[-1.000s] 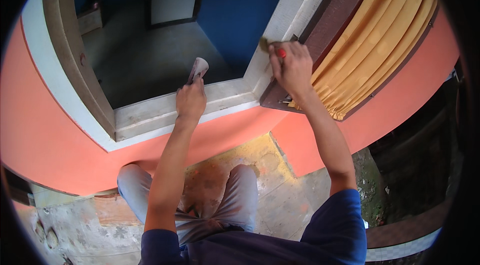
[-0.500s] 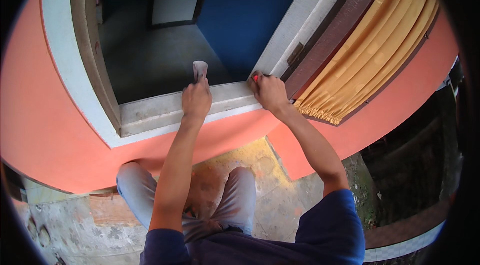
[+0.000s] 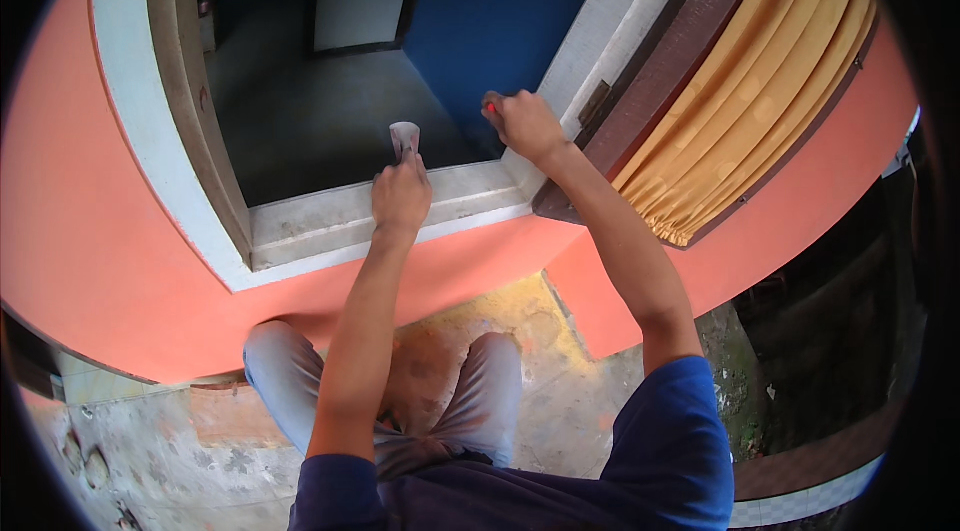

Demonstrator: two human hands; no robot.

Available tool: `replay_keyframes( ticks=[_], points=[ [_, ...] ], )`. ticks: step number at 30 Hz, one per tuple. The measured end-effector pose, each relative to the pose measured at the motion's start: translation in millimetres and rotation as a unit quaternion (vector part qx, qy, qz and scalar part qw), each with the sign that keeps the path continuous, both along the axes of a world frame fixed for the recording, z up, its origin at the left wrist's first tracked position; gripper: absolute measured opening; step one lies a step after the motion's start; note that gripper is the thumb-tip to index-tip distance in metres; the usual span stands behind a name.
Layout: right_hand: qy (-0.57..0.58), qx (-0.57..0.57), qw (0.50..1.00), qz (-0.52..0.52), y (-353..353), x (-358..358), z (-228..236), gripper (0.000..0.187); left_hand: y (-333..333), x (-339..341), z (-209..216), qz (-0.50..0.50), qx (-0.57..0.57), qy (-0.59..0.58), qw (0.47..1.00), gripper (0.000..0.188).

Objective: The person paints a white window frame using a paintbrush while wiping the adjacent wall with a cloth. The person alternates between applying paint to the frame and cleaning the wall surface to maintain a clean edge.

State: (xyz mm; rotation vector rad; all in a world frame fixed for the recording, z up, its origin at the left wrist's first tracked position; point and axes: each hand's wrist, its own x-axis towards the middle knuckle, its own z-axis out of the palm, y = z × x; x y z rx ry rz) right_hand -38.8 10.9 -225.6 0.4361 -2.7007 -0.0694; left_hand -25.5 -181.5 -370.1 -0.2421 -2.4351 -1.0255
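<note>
A small pale folded piece, paper or cloth, hard to tell which [image 3: 404,139], sticks up from the top of the left hand [image 3: 401,198], pinched in its curled fingers. That hand rests knuckles-up on the grey window sill [image 3: 320,221], near the sill's middle. To the right, the right hand [image 3: 524,123] is clenched around a small red-tipped object [image 3: 490,107], mostly hidden in the fist, at the far right corner of the opening where the sill meets the pale window frame [image 3: 610,41]. Just right of the frame stands a dark brown shutter [image 3: 690,41] with a yellow pleated curtain [image 3: 790,61] beyond it. Salmon-orange wall [image 3: 90,261] surrounds the window; the person's grey-trousered knees [image 3: 480,381] show below.
</note>
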Motion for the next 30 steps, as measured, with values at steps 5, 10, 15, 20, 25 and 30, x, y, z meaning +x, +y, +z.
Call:
replay_keyframes(
  ticks=[5,10,15,20,25,30],
  points=[
    [-0.004,0.051,0.998,0.038,24.3,-9.1,-13.7,0.017,7.5,-1.0,8.1,-0.004,0.003,0.003,1.0,0.028],
    [0.06,-0.043,0.997,0.038,-1.0,-3.3,-0.4,0.019,0.0,-0.1,3.1,0.0,0.004,-0.005,1.0,0.029],
    [-0.042,0.018,0.999,0.004,8.6,14.8,5.8,0.019,4.3,0.0,3.9,0.007,0.001,0.018,1.0,0.029],
    [-0.013,-0.006,1.0,0.001,-1.3,26.7,21.3,0.02,3.3,1.0,1.7,0.004,0.008,0.011,1.0,0.029],
    [-0.008,0.073,0.996,0.048,15.0,23.2,5.4,0.019,5.9,1.0,5.9,0.0,0.011,0.002,1.0,0.03],
    [0.035,-0.179,0.981,0.061,-3.7,44.6,51.6,0.014,3.2,4.1,6.8,0.006,0.026,-0.027,0.999,0.032]
  ],
)
